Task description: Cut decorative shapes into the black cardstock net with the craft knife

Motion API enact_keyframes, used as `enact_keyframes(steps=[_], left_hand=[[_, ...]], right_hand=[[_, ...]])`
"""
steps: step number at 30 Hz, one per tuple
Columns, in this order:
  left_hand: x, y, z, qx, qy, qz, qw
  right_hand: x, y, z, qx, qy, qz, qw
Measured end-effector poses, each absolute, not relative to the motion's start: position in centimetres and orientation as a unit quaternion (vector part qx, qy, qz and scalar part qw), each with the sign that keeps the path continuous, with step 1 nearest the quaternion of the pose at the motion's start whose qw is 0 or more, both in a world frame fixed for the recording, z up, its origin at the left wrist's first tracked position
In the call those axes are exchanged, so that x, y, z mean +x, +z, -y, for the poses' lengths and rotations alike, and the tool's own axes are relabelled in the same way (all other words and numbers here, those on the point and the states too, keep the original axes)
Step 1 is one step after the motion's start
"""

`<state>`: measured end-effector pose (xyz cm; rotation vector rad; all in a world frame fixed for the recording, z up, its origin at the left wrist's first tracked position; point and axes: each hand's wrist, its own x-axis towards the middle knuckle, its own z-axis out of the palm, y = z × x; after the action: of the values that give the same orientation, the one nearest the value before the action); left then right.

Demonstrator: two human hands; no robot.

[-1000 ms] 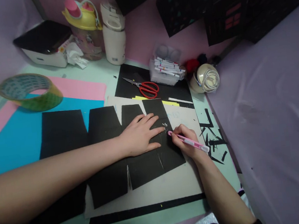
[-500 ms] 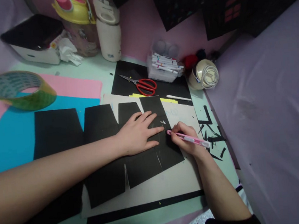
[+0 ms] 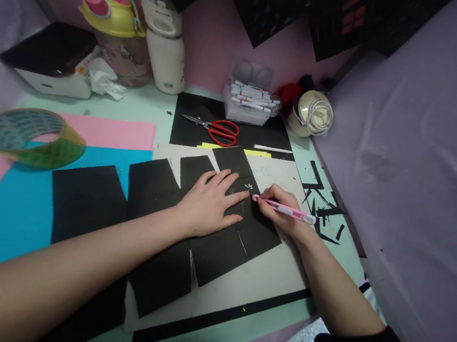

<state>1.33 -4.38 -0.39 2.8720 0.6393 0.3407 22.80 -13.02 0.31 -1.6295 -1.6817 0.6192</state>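
Note:
My left hand (image 3: pixel 211 205) lies flat with fingers spread on a cut sheet of black card (image 3: pixel 160 265), holding it down. The card has tapered panels with notches along its upper and lower edges. In my right hand (image 3: pixel 280 209) is a slim pink craft knife (image 3: pixel 287 210), gripped like a pen. Its pink tip end is at the card's right panel, close to my left fingertips; the blade itself is too small to make out. Just above are small white slits or marks (image 3: pixel 248 186) in the card. A pale board (image 3: pixel 280 274) lies under the card.
Red-handled scissors (image 3: pixel 216 130), a white pen (image 3: pixel 273 149) and a box of markers (image 3: pixel 251 100) stand or lie behind. Black scraps (image 3: pixel 323 213) are scattered at right. At left are a tape roll (image 3: pixel 46 149), blue paper (image 3: pixel 16 215) and pink paper (image 3: pixel 118 128). A white bottle (image 3: pixel 166 52) stands at the back.
My right hand and the craft knife have shifted slightly left and up, bringing the tip nearer the white marks. My left hand stays in place on the card.

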Motion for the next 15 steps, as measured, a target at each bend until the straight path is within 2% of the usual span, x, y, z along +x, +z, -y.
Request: enact_keyframes(steps=[6,12,15], left_hand=[[1.3,-0.5,4.4,0.966,0.109,-0.224,0.069],[1.3,-0.5,4.5,0.966,0.104,-0.229,0.064],[1.4,-0.5,4.5,0.965,0.103,-0.23,0.065]], right_hand=[[22.9,0.3,13.0,-0.633,0.249,0.634,0.368],[22.9,-0.2,12.3,-0.641,0.223,0.58,0.451],[22.5,-0.7,12.0,-0.639,0.24,0.565,0.463]])
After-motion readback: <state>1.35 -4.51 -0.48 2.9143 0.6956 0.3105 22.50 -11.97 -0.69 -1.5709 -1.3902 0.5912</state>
